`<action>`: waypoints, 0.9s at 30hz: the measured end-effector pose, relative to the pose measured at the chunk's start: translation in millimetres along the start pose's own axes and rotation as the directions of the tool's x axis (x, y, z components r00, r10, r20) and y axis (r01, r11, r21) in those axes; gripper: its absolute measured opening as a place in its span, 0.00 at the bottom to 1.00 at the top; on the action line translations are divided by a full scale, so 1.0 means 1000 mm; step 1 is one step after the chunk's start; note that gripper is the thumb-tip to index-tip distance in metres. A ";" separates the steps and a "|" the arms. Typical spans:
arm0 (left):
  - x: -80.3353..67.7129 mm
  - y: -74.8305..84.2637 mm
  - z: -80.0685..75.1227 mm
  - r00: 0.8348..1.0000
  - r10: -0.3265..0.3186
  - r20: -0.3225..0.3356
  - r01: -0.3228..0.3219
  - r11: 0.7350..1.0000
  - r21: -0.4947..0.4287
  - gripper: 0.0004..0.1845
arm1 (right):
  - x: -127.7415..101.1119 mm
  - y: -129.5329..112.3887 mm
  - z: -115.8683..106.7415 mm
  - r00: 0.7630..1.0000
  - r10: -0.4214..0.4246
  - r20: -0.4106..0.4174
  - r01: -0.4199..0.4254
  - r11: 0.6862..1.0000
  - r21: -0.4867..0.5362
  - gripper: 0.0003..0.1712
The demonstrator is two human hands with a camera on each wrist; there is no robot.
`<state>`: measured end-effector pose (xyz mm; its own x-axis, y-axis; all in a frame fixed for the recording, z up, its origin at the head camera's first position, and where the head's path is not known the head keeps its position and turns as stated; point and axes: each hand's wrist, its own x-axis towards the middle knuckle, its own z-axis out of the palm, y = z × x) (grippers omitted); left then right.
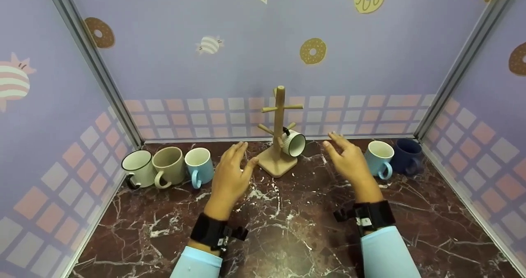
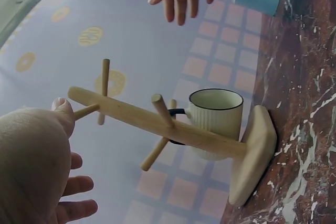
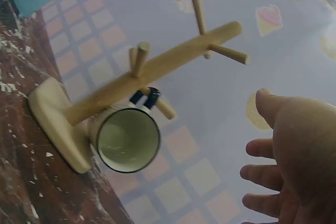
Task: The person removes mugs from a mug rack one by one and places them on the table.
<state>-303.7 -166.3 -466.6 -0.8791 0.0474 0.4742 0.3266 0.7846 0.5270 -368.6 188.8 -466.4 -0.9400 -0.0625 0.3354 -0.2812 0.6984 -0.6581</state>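
Head view: in the middle of the frame I see my left hand and right hand hovering released, fingers spread, either side of the wooden rack, grasping nothing. A white mug hangs on a low peg by its dark handle. It looks ceramic: stiff, slippery and chippable, so I'd grip its ribbed body. Mugs crowd both lower corners by the walls; the marble counter nearer me offers room.
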 end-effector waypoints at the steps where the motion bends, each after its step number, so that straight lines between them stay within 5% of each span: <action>1: 0.000 0.001 -0.002 1.000 -0.001 -0.001 0.001 1.000 -0.003 0.36 | 0.000 -0.001 0.002 1.000 0.006 0.017 -0.005 1.000 -0.014 0.37; 7: 0.001 0.003 -0.013 1.000 -0.005 0.028 0.004 0.999 0.043 0.37 | 0.001 -0.007 0.016 0.995 0.025 0.093 -0.020 0.998 -0.055 0.42; 17: 0.002 -0.004 -0.025 0.998 -0.019 0.056 0.015 0.997 0.070 0.38 | 0.006 -0.013 0.024 0.994 0.019 0.108 -0.013 0.998 -0.064 0.40; 27: -0.002 -0.004 -0.022 0.997 -0.035 0.072 0.031 0.998 0.051 0.38 | 0.016 -0.037 0.013 0.999 -0.006 0.044 0.006 1.000 -0.004 0.36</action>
<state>-295.8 -182.7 -454.3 -0.9126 0.0644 0.4037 0.2811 0.8161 0.5050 -376.1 153.3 -445.3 -0.9459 -0.0976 0.3095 -0.2860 0.7012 -0.6531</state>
